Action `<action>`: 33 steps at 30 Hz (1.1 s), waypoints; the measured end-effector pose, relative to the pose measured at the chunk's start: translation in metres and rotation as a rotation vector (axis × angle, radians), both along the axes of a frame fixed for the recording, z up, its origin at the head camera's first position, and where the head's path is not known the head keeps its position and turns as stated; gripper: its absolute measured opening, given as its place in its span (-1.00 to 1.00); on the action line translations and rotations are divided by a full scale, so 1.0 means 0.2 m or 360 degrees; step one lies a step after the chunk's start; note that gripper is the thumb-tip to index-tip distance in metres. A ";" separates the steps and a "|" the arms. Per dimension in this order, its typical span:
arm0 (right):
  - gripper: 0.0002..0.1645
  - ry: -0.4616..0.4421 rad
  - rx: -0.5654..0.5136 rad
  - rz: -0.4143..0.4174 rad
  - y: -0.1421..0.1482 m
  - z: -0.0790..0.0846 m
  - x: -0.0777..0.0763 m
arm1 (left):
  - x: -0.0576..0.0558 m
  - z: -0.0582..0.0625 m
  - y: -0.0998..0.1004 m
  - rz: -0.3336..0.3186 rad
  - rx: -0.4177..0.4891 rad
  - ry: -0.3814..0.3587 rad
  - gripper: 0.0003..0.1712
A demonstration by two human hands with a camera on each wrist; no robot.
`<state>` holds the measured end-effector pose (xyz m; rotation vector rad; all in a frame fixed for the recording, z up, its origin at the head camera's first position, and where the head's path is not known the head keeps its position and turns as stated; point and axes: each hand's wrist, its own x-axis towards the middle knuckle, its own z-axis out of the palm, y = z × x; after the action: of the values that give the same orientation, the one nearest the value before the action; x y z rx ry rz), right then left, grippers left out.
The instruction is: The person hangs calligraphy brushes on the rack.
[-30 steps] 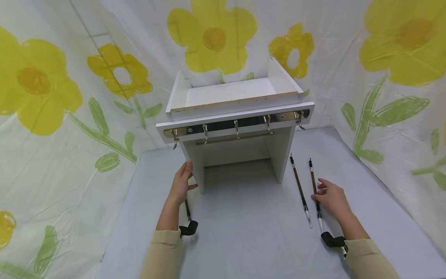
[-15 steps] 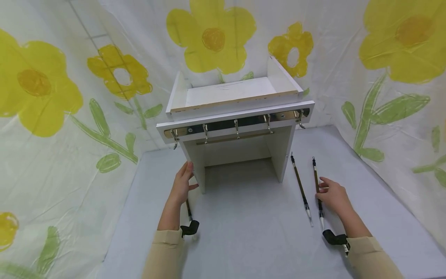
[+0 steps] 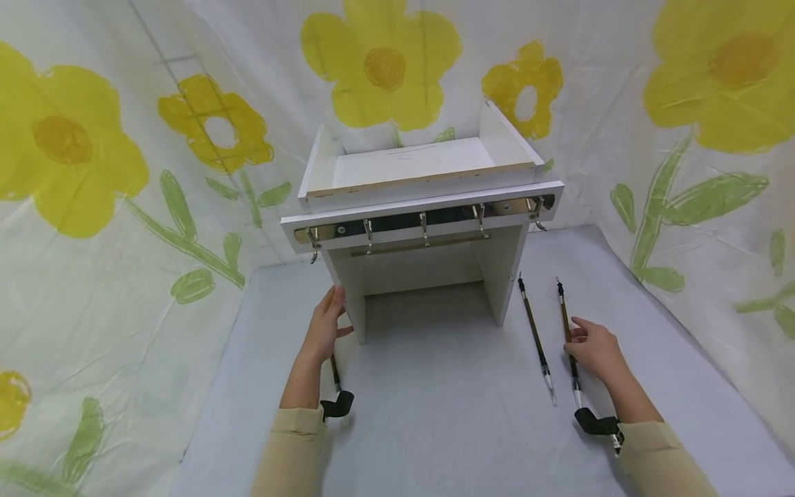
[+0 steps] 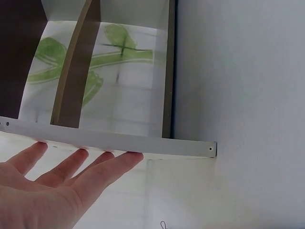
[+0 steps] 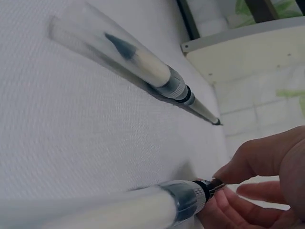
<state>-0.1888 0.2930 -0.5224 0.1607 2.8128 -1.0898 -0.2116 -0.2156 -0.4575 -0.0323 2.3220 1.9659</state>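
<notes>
A white wooden rack [image 3: 428, 186] with a row of metal hooks [image 3: 424, 228] stands at the back middle in the head view. My left hand [image 3: 324, 324] touches its left side panel [image 3: 350, 304]; in the left wrist view the fingertips [image 4: 128, 158] press on the panel's outer face, with the fingers fairly straight. On the right, my right hand [image 3: 593, 348] pinches a calligraphy brush [image 3: 565, 317] between thumb and fingers. That brush's clear cap [image 5: 109, 210] is nearest in the right wrist view. A second capped calligraphy brush [image 3: 533, 324] lies to its left.
Partly hidden by my left forearm, another brush-like stick [image 3: 335, 373] lies on the table. A pale cloth [image 3: 435, 414] covers the tabletop. Behind and beside it hangs a sheet with yellow flowers [image 3: 385, 69]. Black wrist cameras [image 3: 337, 404] sit on both wrists.
My right hand and the brush in it have shifted slightly to the right. The left hand stays on the rack's side panel, and the other brush lies where it was.
</notes>
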 end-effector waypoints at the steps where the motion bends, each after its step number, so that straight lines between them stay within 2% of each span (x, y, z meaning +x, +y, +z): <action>1: -0.15 -0.0008 -0.0003 -0.0006 0.00 0.00 0.00 | 0.00 0.01 0.00 -0.0007 0.0002 -0.0010 -0.20; 7: -0.12 -0.0044 -0.0049 -0.0036 0.02 0.00 -0.01 | 0.06 0.13 0.03 -0.0037 -0.0018 -0.0026 -0.20; 10: -0.13 -0.0066 -0.0117 -0.0040 0.03 -0.01 -0.01 | 0.08 0.15 0.04 -0.0032 -0.0016 -0.0043 -0.20; 18: -0.22 -0.0207 -0.0407 -0.0056 0.05 -0.03 0.01 | 0.07 0.13 0.04 -0.0048 0.0019 -0.0068 -0.20; 24: -0.27 -0.0252 -0.0582 -0.0045 0.05 -0.03 0.01 | 0.07 0.11 0.03 -0.0045 0.0007 -0.0065 -0.19; 28: -0.26 -0.0261 -0.0750 -0.0032 0.05 -0.02 0.00 | 0.07 0.12 0.03 -0.0039 0.0002 -0.0052 -0.19; 32: -0.19 -0.0273 -0.0825 -0.0025 0.05 -0.02 0.00 | 0.07 0.12 0.03 -0.0033 -0.0006 -0.0050 -0.19; 33: -0.17 -0.0274 -0.0839 -0.0022 0.05 -0.02 0.00 | 0.06 0.10 0.02 -0.0029 -0.0007 -0.0051 -0.19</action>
<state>-0.1893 0.3035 -0.5257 0.2083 2.2854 -1.6794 -0.2001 -0.2111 -0.4373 -0.0426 2.2991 1.9372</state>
